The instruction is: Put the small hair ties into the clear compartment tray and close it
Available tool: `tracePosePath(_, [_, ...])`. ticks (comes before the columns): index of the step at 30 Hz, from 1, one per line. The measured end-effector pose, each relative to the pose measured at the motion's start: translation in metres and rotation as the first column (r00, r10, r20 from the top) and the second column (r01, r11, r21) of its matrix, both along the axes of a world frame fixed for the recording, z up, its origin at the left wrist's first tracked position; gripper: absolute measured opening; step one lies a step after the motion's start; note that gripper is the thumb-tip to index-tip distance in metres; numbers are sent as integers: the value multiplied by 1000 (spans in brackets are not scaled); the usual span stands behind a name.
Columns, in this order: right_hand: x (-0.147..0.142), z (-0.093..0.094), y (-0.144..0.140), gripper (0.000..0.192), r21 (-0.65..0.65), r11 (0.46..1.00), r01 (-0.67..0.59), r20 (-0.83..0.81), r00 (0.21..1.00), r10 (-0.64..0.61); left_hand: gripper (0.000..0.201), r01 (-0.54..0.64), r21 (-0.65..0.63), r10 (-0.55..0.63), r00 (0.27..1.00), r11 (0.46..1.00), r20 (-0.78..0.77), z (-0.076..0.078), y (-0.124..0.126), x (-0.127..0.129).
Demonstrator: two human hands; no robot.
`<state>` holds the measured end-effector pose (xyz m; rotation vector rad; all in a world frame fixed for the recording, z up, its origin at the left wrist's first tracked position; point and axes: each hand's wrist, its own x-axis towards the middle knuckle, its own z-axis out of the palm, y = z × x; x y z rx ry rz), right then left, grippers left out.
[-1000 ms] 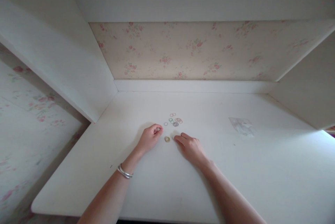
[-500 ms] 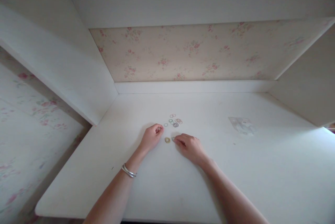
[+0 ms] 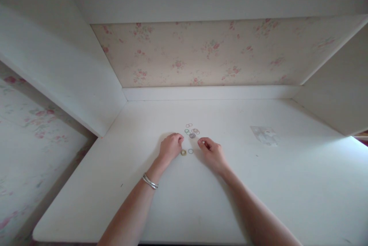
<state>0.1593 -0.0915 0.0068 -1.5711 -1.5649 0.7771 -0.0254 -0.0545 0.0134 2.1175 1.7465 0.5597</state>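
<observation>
My left hand (image 3: 171,145) has its fingers curled together just left of a small group of thin rings, like rubber bands. Whatever its fingertips pinch, if anything, is hidden. On the right, my right hand (image 3: 211,153) is closed with thumb and forefinger bent together, and no ring shows in it. Between the hands lie a yellowish ring or stack of rings (image 3: 183,156) and a thin bluish-green ring (image 3: 191,153). Farther back are green rings (image 3: 186,131), a dark greyish clump of rings (image 3: 192,135), brownish-orange rings (image 3: 197,132) and pale pinkish rings (image 3: 188,126).
A clear plastic bag (image 3: 265,135) lies to the right on the white tabletop (image 3: 184,207). White panels rise at the left and right sides, with a low ledge (image 3: 212,93) and floral wallpaper behind. A small dark speck (image 3: 122,185) lies left of my left forearm.
My right hand has let go of the bluish-green ring and moved up and slightly right. My left hand has moved right, over where a loose ring lay. The view has shifted a little.
</observation>
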Motion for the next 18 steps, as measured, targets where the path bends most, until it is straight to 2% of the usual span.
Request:
tracePosePath(7, [1,0,0,37,-1,1000,-10,-32,999,10,18,197,96,-212,961,976,176,7,-8,-4])
tracePosePath(13, [0,2,0,36,-9,1000,-26,-23,999,26,18,271,93,-277,959,958,53,17,-29,4])
tracePosePath(18, [1,2,0,35,2,999,-37,-7,999,37,17,304,93,-305,952,948,-7,18,-33,8])
